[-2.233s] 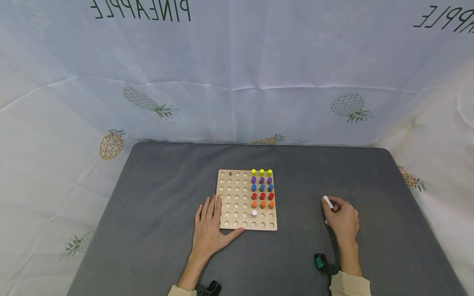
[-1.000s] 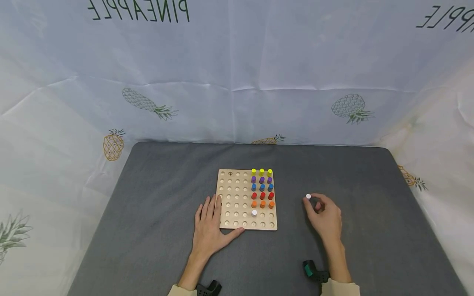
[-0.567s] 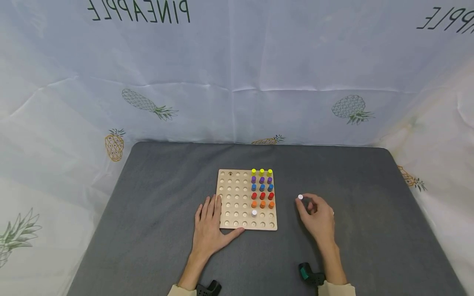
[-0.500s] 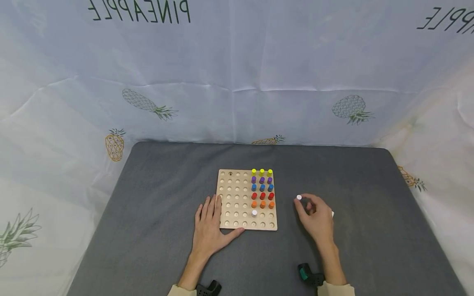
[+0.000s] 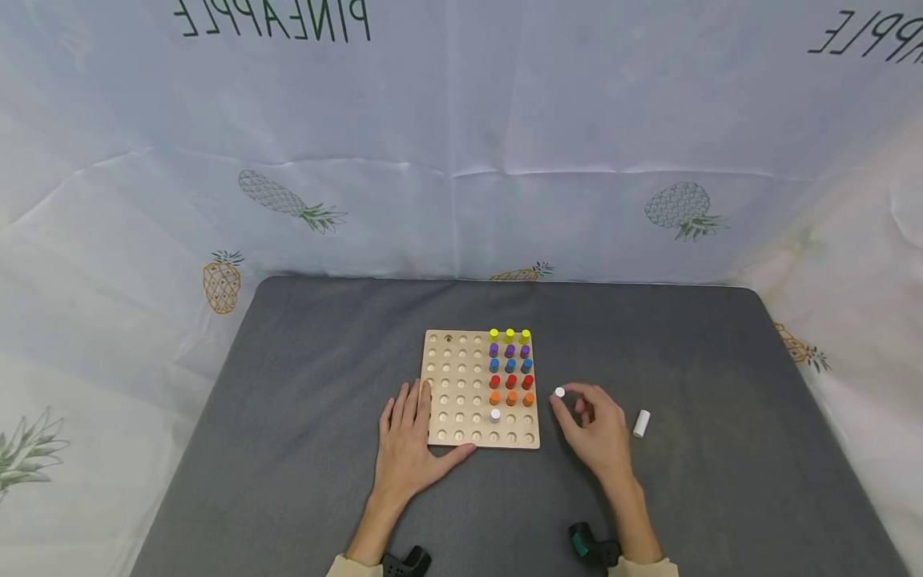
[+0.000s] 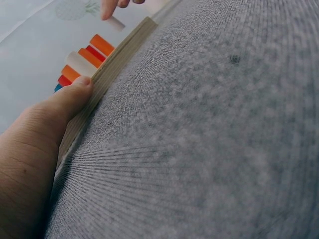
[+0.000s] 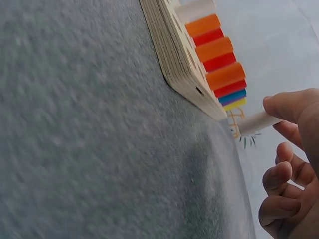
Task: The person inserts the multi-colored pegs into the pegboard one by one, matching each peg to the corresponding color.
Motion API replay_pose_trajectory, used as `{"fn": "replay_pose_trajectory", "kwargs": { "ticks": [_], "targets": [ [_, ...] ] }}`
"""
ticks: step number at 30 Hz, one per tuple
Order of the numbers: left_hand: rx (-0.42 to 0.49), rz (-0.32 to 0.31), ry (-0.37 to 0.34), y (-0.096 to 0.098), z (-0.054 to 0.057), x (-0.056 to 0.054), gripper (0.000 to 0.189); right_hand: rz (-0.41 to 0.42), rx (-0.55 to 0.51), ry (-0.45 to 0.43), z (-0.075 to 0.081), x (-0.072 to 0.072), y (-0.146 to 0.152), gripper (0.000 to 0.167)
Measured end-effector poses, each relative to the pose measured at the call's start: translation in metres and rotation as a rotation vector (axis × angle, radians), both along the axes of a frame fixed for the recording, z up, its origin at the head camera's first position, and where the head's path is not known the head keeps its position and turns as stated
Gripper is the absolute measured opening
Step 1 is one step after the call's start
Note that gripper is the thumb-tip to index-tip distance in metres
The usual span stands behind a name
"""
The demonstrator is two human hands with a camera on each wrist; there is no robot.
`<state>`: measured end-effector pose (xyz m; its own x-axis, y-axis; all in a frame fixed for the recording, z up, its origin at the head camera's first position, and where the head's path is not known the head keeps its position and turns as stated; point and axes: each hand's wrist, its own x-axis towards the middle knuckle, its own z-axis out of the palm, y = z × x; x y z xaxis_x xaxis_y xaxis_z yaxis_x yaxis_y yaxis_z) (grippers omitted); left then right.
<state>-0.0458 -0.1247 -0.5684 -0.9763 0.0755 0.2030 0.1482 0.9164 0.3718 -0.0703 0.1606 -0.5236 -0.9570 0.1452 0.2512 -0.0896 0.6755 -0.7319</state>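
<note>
A wooden pegboard (image 5: 454, 385) lies on the grey table. Yellow, purple, blue, red and orange pegs stand in rows of three at its right side, with a single white peg (image 5: 495, 416) in the row nearer the person. My left hand (image 5: 407, 449) rests at the board's left and front edges, fingers straight, its thumb (image 6: 79, 89) against the edge. Just right of the board, my right hand (image 5: 594, 425) pinches another white peg (image 7: 256, 123) between thumb and forefinger, held upright above the table. The other fingers of that hand are loosely curled.
One more white peg (image 5: 641, 423) lies on its side on the table, right of my right hand. A pale cloth with pineapple prints (image 5: 461, 160) hangs behind and beside the table (image 5: 346, 320).
My right hand has moved left toward the board with the white peg, which has turned upright. The white peg lying on the table has come into full view. My left hand has stayed put.
</note>
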Motion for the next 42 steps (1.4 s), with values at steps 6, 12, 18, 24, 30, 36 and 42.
{"fn": "replay_pose_trajectory", "kwargs": {
  "ticks": [6,12,18,24,30,36,42],
  "targets": [
    [0.001,0.001,0.003,0.000,0.000,0.000,0.124,0.032,-0.011,0.021,0.001,0.003,-0.007,0.020],
    [0.001,-0.003,0.010,0.000,0.000,0.000,0.124,0.058,-0.010,0.027,0.001,0.005,-0.013,0.020],
    [0.003,-0.002,0.004,0.000,0.001,-0.001,0.124,0.093,-0.025,0.035,0.001,0.007,-0.019,0.019],
    [0.000,0.001,-0.004,0.001,0.002,0.000,0.124,0.116,-0.030,0.018,0.001,0.009,-0.027,0.017],
    [-0.005,0.003,-0.002,0.000,0.002,0.000,0.124,0.147,-0.046,0.026,-0.001,0.012,-0.034,0.017],
    [0.004,0.000,0.018,0.000,0.001,0.000,0.125,0.173,-0.056,0.031,-0.006,0.014,-0.039,0.016],
    [0.011,-0.008,0.039,0.000,0.000,0.000,0.126,0.177,-0.057,0.020,-0.009,0.015,-0.044,0.014]
  ]
}}
